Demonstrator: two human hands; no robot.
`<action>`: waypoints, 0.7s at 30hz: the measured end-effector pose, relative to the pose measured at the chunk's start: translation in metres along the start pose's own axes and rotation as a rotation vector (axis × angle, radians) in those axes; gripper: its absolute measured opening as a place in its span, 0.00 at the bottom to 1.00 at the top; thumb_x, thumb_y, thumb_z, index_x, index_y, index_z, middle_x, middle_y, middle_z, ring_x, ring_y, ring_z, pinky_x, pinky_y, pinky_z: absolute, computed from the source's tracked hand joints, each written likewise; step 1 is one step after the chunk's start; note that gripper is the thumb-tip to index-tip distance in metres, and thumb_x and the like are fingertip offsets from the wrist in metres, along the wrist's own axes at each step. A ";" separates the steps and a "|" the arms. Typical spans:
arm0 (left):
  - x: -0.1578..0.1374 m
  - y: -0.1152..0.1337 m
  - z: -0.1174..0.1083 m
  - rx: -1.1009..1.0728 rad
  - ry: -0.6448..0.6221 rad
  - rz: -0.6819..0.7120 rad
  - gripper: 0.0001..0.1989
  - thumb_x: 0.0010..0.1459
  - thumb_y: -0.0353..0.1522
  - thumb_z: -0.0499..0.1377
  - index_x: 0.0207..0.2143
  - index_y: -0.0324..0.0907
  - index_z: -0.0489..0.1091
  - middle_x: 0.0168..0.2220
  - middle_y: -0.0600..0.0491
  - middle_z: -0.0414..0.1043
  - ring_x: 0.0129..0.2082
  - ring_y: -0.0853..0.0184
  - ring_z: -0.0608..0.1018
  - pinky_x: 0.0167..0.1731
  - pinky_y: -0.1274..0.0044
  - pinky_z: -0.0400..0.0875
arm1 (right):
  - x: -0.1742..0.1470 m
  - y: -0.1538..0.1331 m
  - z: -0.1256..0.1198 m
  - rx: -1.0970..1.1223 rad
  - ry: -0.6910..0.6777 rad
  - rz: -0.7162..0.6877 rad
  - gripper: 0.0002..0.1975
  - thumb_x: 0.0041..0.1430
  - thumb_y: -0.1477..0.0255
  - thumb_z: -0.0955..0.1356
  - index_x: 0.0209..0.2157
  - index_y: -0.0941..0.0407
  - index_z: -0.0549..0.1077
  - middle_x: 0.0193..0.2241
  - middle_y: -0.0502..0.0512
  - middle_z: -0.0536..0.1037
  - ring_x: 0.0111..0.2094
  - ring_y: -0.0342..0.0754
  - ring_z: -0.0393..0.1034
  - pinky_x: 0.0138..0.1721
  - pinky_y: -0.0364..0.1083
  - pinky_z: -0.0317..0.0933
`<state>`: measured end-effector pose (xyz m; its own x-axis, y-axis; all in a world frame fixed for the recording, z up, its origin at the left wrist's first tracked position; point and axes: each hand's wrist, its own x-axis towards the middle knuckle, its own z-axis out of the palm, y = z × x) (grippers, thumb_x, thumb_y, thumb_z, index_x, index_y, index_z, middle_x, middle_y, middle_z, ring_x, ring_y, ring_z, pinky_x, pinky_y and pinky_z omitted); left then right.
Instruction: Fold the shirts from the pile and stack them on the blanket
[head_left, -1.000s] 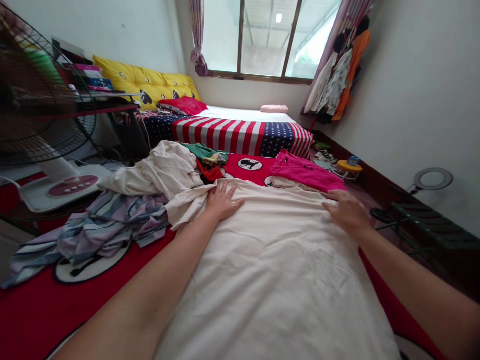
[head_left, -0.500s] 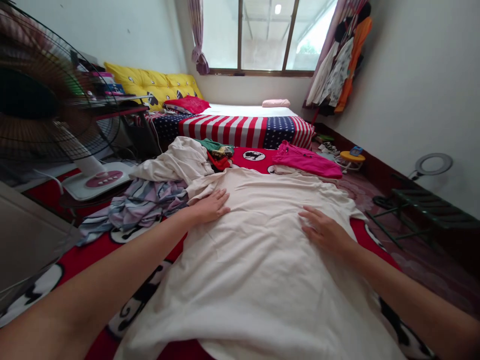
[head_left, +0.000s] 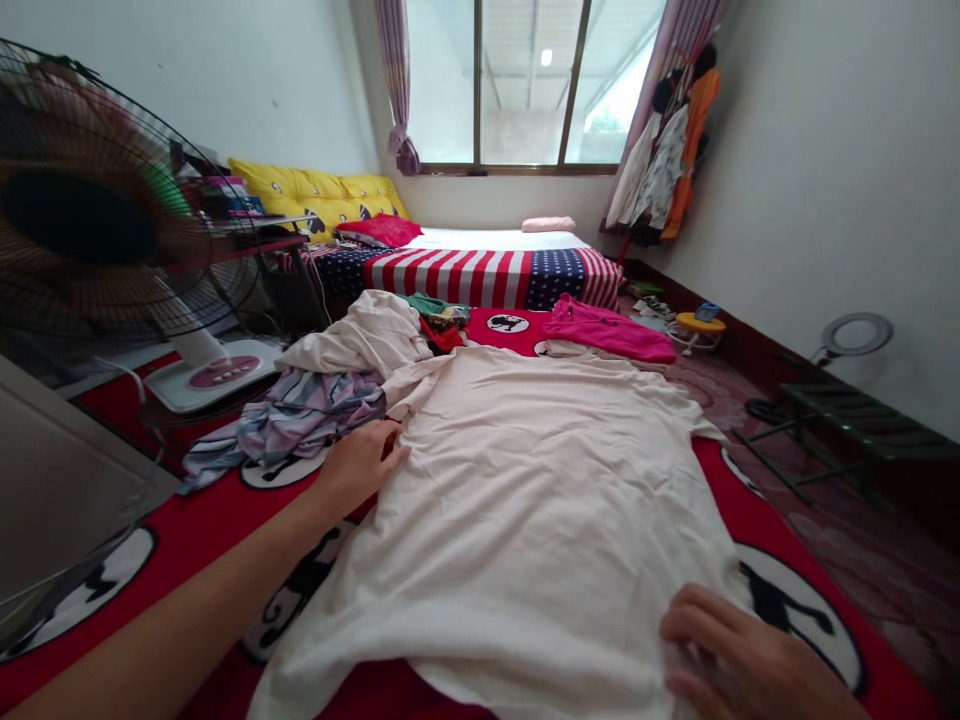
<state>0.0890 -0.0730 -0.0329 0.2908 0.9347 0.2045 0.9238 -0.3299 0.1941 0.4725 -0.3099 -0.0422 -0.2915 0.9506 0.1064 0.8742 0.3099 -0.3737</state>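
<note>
Red patterned cloth [head_left: 199, 520] underlies a cream shirt [head_left: 540, 490] between loosely curled hands [head_left: 361, 466] [head_left: 742, 650], grip unclear.

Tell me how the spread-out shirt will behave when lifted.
The shirt is probably floppy, given the soft wrinkles across it. It looks light, its cloth seeming thin. The near hem, lying loosely curved on the red cloth, would likely droop.

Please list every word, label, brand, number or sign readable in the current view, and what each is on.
No text can be read.
Pink oval control panel on the white plastic fan base: any markings too small to read.
Stacked pink and blue boxes: any print too small and blurred.
Cream cloth shirt: no lettering visible.
</note>
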 end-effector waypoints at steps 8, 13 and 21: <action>0.043 0.010 0.003 0.157 0.229 -0.091 0.19 0.60 0.41 0.54 0.50 0.42 0.66 0.45 0.45 0.73 0.41 0.55 0.78 0.34 0.72 0.70 | 0.010 0.047 -0.007 -0.088 0.167 0.171 0.09 0.62 0.64 0.64 0.37 0.50 0.74 0.37 0.52 0.77 0.34 0.47 0.76 0.34 0.40 0.70; 0.074 0.016 0.012 0.253 0.182 -0.118 0.36 0.57 0.47 0.56 0.63 0.43 0.53 0.49 0.41 0.71 0.39 0.52 0.79 0.33 0.70 0.70 | 0.017 0.032 -0.004 -0.050 0.141 0.162 0.08 0.61 0.66 0.64 0.35 0.50 0.74 0.36 0.52 0.77 0.32 0.46 0.75 0.33 0.40 0.69; 0.105 0.012 -0.003 0.366 0.020 0.097 0.12 0.61 0.35 0.53 0.43 0.44 0.72 0.43 0.48 0.75 0.41 0.58 0.78 0.38 0.74 0.67 | 0.027 0.016 -0.011 0.063 0.050 0.133 0.06 0.61 0.71 0.64 0.34 0.51 0.74 0.35 0.53 0.76 0.32 0.46 0.74 0.35 0.39 0.68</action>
<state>0.1297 0.0209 -0.0058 0.3801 0.8972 0.2248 0.9209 -0.3445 -0.1822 0.4823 -0.2790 -0.0353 -0.1540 0.9833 0.0971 0.8772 0.1813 -0.4446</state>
